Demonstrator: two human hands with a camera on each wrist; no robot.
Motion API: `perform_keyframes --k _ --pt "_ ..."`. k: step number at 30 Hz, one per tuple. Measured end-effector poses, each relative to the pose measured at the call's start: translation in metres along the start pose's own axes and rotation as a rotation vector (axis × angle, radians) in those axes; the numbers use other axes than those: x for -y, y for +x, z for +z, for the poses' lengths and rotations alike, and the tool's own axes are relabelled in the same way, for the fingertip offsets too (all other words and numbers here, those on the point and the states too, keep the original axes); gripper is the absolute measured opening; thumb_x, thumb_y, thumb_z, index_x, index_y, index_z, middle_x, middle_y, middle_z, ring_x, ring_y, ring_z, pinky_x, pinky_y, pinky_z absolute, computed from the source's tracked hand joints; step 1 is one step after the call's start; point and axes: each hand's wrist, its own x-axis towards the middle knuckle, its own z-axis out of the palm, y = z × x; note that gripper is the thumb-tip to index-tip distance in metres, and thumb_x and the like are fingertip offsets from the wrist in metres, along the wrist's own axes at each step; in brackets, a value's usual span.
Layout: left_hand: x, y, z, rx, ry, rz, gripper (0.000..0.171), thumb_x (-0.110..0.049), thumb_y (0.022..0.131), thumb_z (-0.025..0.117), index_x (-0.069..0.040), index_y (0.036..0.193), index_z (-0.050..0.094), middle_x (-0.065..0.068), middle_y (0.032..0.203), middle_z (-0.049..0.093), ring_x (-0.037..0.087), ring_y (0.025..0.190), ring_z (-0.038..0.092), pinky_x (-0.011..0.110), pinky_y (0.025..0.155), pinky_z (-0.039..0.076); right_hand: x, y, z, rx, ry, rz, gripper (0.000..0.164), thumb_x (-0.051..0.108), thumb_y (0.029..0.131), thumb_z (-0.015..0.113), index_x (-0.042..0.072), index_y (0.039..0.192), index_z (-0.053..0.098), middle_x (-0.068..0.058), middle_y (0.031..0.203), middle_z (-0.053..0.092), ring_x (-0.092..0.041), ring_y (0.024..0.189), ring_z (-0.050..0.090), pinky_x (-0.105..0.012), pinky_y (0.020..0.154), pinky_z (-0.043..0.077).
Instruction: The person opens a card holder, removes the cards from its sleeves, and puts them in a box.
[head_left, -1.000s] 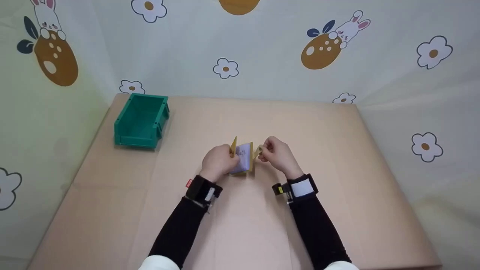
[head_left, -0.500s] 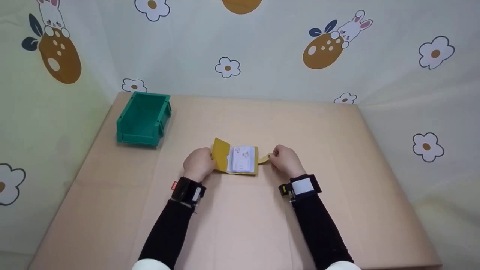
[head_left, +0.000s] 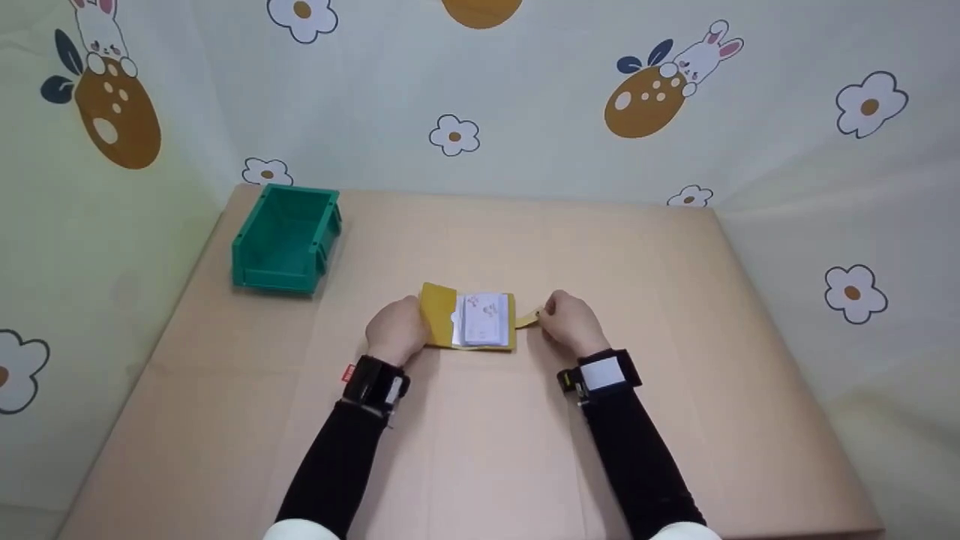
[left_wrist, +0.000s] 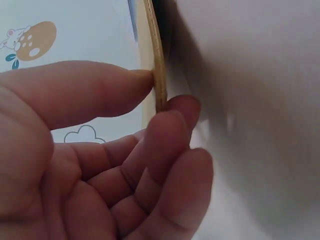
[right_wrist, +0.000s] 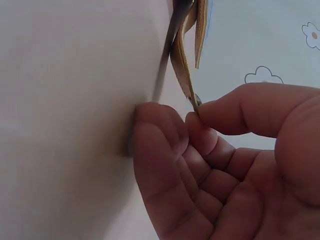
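Observation:
A small yellow card holder lies spread open at the middle of the table, with clear sleeves and a white printed card showing on its right side. My left hand pinches the outer edge of its left cover; in the left wrist view the thumb presses that thin stitched edge against the fingers. On the other side my right hand pinches the end of the closing strap. The right wrist view shows the strap between thumb and forefinger, a metal snap at its tip.
A green plastic bin stands at the table's back left corner. The brown-covered table reaches back to a pale curtain printed with flowers and rabbits, which also hangs along both sides.
The card holder's left cover has swung out to the left and lowered, so it lies nearly flat. My left hand moved left with it; my right hand shifted slightly right, still pinching the strap.

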Motion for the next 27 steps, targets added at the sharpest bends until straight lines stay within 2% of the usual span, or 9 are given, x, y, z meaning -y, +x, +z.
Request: perform_keyframes --k 3,6,9,12,15,18,21,25,27 --pt "0.0 -0.001 0.0 -0.012 -0.015 0.017 0.006 -0.008 0.082 0.06 -0.006 0.088 0.059 0.009 0.082 0.06 0.025 0.075 0.055 0.041 0.066 0.048 0.009 -0.003 -0.001 -0.093 0.016 -0.105 0.022 0.015 0.09 0.062 0.001 0.108 0.062 -0.012 0.097 0.063 -0.027 0.089 0.06 -0.04 0.08 0.049" --pt "0.001 -0.002 -0.001 -0.027 -0.022 0.031 0.008 -0.007 0.081 0.062 -0.006 0.089 0.06 0.009 0.083 0.061 0.025 0.075 0.057 0.042 0.068 0.049 0.02 -0.005 0.001 -0.178 0.02 -0.289 0.025 0.011 0.088 0.067 0.003 0.112 0.067 -0.011 0.105 0.064 -0.028 0.097 0.059 -0.041 0.085 0.048" --pt "0.001 -0.003 -0.001 -0.034 -0.02 0.038 0.007 -0.007 0.08 0.061 -0.006 0.088 0.06 0.009 0.083 0.062 0.026 0.075 0.057 0.043 0.068 0.05 0.028 -0.007 0.006 -0.168 -0.095 -0.448 0.03 0.017 0.086 0.074 0.01 0.115 0.071 -0.009 0.11 0.063 -0.028 0.101 0.056 -0.041 0.087 0.046" --pt "0.001 -0.003 0.0 -0.033 -0.019 0.048 0.005 -0.006 0.08 0.06 -0.007 0.085 0.06 0.008 0.081 0.062 0.025 0.074 0.057 0.042 0.067 0.05 0.032 -0.007 0.016 -0.104 -0.258 -0.53 0.036 0.026 0.085 0.078 0.017 0.119 0.072 -0.006 0.113 0.062 -0.028 0.102 0.053 -0.042 0.085 0.046" --pt "0.002 -0.002 0.002 -0.029 -0.017 0.055 0.003 -0.005 0.08 0.059 -0.008 0.082 0.059 0.008 0.079 0.06 0.024 0.071 0.056 0.04 0.063 0.048 0.032 -0.005 0.024 -0.066 -0.356 -0.56 0.036 0.028 0.084 0.079 0.02 0.119 0.074 -0.006 0.113 0.063 -0.028 0.1 0.054 -0.042 0.082 0.046" --pt "0.002 -0.002 0.004 -0.038 -0.001 0.045 0.003 -0.005 0.082 0.057 -0.008 0.081 0.058 0.008 0.078 0.059 0.023 0.07 0.055 0.039 0.06 0.047 0.031 -0.004 0.028 -0.064 -0.371 -0.566 0.034 0.024 0.083 0.078 0.02 0.117 0.075 -0.007 0.112 0.064 -0.028 0.098 0.055 -0.043 0.081 0.046" --pt "0.002 -0.001 0.007 -0.081 0.027 0.049 0.005 -0.003 0.084 0.057 -0.004 0.088 0.06 0.011 0.08 0.061 0.025 0.072 0.058 0.041 0.06 0.049 0.03 -0.004 0.03 -0.061 -0.358 -0.558 0.035 0.023 0.084 0.077 0.02 0.118 0.074 -0.008 0.113 0.065 -0.028 0.098 0.056 -0.043 0.082 0.046" --pt "-0.004 -0.001 0.012 -0.144 0.083 0.156 0.016 0.002 0.089 0.055 0.001 0.104 0.06 0.017 0.091 0.064 0.032 0.081 0.063 0.045 0.066 0.053 0.031 -0.004 0.03 -0.047 -0.333 -0.548 0.036 0.023 0.084 0.078 0.019 0.119 0.074 -0.009 0.114 0.064 -0.028 0.098 0.055 -0.043 0.082 0.046" --pt "-0.011 0.001 0.013 -0.14 0.09 0.231 0.014 0.005 0.09 0.055 0.001 0.102 0.061 0.018 0.092 0.064 0.033 0.083 0.063 0.046 0.069 0.053 0.031 -0.004 0.03 -0.046 -0.324 -0.548 0.036 0.023 0.083 0.078 0.019 0.118 0.074 -0.009 0.113 0.064 -0.029 0.098 0.055 -0.044 0.081 0.046"
